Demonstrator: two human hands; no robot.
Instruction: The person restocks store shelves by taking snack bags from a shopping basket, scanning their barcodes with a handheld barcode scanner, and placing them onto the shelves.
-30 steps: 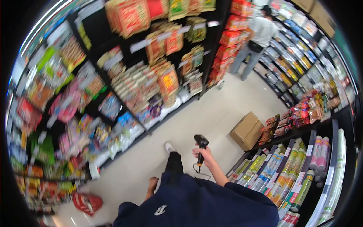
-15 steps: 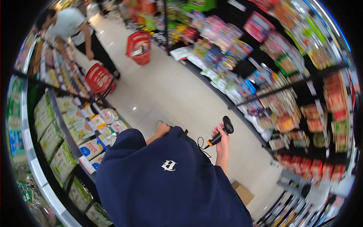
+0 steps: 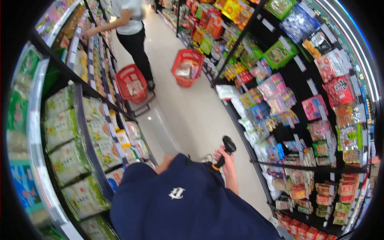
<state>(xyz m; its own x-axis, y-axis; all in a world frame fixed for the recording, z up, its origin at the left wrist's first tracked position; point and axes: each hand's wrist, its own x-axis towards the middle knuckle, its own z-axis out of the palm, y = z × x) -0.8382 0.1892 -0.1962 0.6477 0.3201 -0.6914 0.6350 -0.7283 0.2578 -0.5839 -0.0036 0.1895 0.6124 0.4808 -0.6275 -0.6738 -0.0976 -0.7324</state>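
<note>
My right hand (image 3: 227, 159) is wrapped round the grip of a black handheld scanner (image 3: 229, 145) with an orange band near its lower end. A dark coiled cable (image 3: 208, 157) hangs beside the scanner. My left hand (image 3: 167, 160) shows only in part beyond the edge of the navy shirt (image 3: 192, 208); its fingers are hidden. It is nearest to the left shelf, where bagged goods (image 3: 138, 146) lie.
Ahead on the left, a person (image 3: 132, 36) in a white top reaches to the shelf. One red basket (image 3: 132, 84) stands by that person, another red basket (image 3: 187, 68) further right. Packed shelves (image 3: 276, 92) line the right side; white-green packages (image 3: 64, 132) fill the left.
The view has swung round along the aisle, and the person and both baskets now appear nearer the middle. The scanner stays in my right hand. My left hand has become less visible.
</note>
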